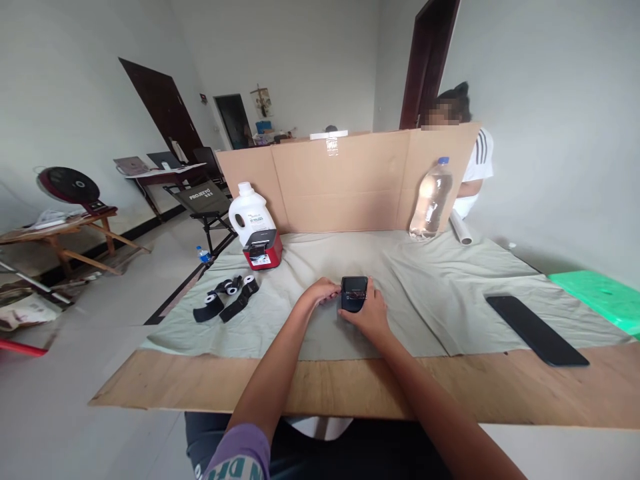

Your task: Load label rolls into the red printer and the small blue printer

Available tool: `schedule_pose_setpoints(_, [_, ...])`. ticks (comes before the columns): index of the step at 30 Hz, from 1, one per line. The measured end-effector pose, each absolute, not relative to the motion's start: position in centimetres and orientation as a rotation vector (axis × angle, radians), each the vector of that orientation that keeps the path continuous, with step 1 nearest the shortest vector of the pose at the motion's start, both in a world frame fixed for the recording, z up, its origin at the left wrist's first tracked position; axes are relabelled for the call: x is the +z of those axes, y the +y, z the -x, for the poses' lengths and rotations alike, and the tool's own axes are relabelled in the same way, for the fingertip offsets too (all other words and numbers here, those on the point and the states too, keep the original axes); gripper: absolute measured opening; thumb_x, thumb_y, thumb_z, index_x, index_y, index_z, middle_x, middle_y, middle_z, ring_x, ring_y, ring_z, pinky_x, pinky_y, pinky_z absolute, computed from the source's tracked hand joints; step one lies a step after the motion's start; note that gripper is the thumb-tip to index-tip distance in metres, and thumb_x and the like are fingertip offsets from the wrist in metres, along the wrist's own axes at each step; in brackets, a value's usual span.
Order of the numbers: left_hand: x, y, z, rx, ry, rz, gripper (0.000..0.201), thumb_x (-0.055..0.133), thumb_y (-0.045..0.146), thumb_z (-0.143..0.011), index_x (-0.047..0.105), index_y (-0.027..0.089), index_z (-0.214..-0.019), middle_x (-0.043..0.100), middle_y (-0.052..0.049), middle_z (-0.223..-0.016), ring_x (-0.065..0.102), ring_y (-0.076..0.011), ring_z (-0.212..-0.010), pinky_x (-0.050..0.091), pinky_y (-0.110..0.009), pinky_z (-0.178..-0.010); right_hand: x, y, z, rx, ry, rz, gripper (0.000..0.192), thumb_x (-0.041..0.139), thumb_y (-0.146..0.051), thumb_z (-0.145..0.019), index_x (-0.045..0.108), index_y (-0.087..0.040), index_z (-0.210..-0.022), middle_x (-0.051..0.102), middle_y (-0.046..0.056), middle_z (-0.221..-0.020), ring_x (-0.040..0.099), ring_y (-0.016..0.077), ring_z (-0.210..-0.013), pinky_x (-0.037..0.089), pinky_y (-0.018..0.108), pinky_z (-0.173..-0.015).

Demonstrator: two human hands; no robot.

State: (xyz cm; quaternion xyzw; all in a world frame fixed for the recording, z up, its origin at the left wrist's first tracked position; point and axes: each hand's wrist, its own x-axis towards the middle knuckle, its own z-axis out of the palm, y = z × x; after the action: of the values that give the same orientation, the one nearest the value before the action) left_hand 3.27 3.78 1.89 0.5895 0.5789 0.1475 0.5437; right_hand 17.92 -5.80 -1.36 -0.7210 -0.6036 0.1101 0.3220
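On the grey-green cloth in the middle of the table sits a small black boxy device (356,303), possibly a portable printer. My right hand (373,313) wraps around its right side and near edge, thumb along the front. At its left edge are the closed fingers of my left hand (324,291), tips pressed against the side; exactly what they pinch there is too small to see. Off to the left lie several black strips rolled on white cores (240,297). Behind them stands a red and black printer-like box (270,257).
A white jug (250,212) stands behind the red box. Along the back rises a cardboard screen (340,187), with a clear water bottle (433,200) and a white roll (461,228) at right. A long black flat object (536,331) lies near the right front. Beyond the screen is another person (483,160).
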Motion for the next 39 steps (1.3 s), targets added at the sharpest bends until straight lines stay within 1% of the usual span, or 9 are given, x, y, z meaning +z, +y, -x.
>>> schedule_pose_setpoints(11, [2.1,2.6,-3.5,0.422,1.383,-1.374,0.034,0.067,0.03,-0.079,0.045,0.017,-0.056,0.036,0.009,-0.045,0.025,-0.0035,-0.038,0.011,-0.021,-0.041,-1.8,-5.7,-18.0,0.256,-1.571,1.878,0.122,0.082,-0.053,-0.064,0.016,-0.012,-0.158,0.057,0.02,-0.125,0.057,0.0392,-0.119,0.043,0.048,-0.098])
schedule_pose_setpoints(17, [1.7,2.9,-3.2,0.415,1.362,-1.369,0.036,0.065,0.03,-0.081,0.043,0.017,-0.055,0.036,0.008,-0.045,0.027,-0.0033,-0.038,0.011,-0.02,-0.041,-1.7,-5.8,-17.9,0.266,-1.544,1.882,0.118,0.082,-0.05,-0.063,0.022,-0.008,-0.154,0.055,0.023,-0.133,0.053,0.0397,-0.126,0.042,0.048,-0.102])
schedule_pose_setpoints(22, [1.1,3.1,-3.0,0.45,1.362,-1.369,0.033,0.065,0.027,-0.082,0.047,0.016,-0.056,0.04,0.007,-0.045,0.029,-0.0038,-0.036,0.013,-0.02,-0.04,-1.7,-5.7,-17.8,0.276,-1.527,1.86,0.115,0.082,-0.049,-0.061,0.025,-0.008,-0.151,0.054,0.024,-0.136,0.052,0.0392,-0.129,0.042,0.047,-0.104])
schedule_pose_setpoints(25, [0.5,2.7,-3.1,0.549,1.357,-1.401,0.02,0.064,0.022,-0.083,0.059,0.013,-0.066,0.051,0.004,-0.051,0.039,-0.0052,-0.039,0.023,-0.018,-0.041,-1.8,-5.6,-17.8,0.263,-1.525,1.863,0.114,0.082,-0.05,-0.061,0.025,-0.008,-0.15,0.054,0.024,-0.136,0.052,0.0393,-0.129,0.042,0.048,-0.103])
schedule_pose_setpoints(27, [-0.1,2.4,-3.2,0.651,1.354,-1.437,0.012,0.06,0.018,-0.085,0.069,0.011,-0.088,0.061,0.002,-0.061,0.05,-0.0072,-0.046,0.035,-0.018,-0.046,-1.9,-5.7,-17.8,0.254,-1.525,1.86,0.113,0.081,-0.051,-0.062,0.025,-0.008,-0.15,0.055,0.024,-0.135,0.053,0.0394,-0.128,0.043,0.048,-0.102])
schedule_pose_setpoints(30, [-1.4,2.0,-3.4,0.806,1.347,-1.534,0.031,0.056,0.013,-0.086,0.073,0.015,-0.112,0.073,-0.002,-0.08,0.064,-0.0115,-0.068,0.051,-0.022,-0.066,-1.8,-5.7,-17.8,0.242,-1.52,1.86,0.112,0.081,-0.05,-0.062,0.024,-0.009,-0.15,0.055,0.023,-0.135,0.054,0.0392,-0.128,0.044,0.047,-0.101])
schedule_pose_setpoints(34, [-3.0,2.1,-3.6,1.075,1.212,-1.771,0.037,0.051,0.009,-0.084,0.079,0.017,-0.107,0.078,-0.007,-0.104,0.07,-0.0181,-0.099,0.053,-0.03,-0.093,-1.7,-5.7,-17.8,0.273,-1.511,1.878,0.114,0.082,-0.049,-0.061,0.024,-0.007,-0.15,0.054,0.025,-0.136,0.053,0.0399,-0.129,0.043,0.048,-0.103])
schedule_pose_setpoints(37, [-3.6,2.3,-3.6,1.158,1.178,-1.781,0.039,0.05,0.008,-0.081,0.08,0.017,-0.106,0.078,-0.008,-0.109,0.071,-0.0197,-0.1,0.052,-0.033,-0.097,-1.6,-5.6,-17.7,0.294,-1.504,1.872,0.115,0.082,-0.048,-0.061,0.024,-0.006,-0.151,0.054,0.025,-0.137,0.052,0.04,-0.13,0.043,0.048,-0.105])
schedule_pose_setpoints(39, [-3.8,2.4,-3.6,1.17,1.208,-1.754,0.039,0.051,0.01,-0.081,0.08,0.017,-0.107,0.079,-0.007,-0.101,0.071,-0.0194,-0.093,0.054,-0.033,-0.092,-1.5,-5.6,-17.6,0.292,-1.493,1.868,0.115,0.082,-0.046,-0.061,0.023,-0.007,-0.152,0.054,0.024,-0.137,0.051,0.0398,-0.13,0.042,0.048,-0.105])
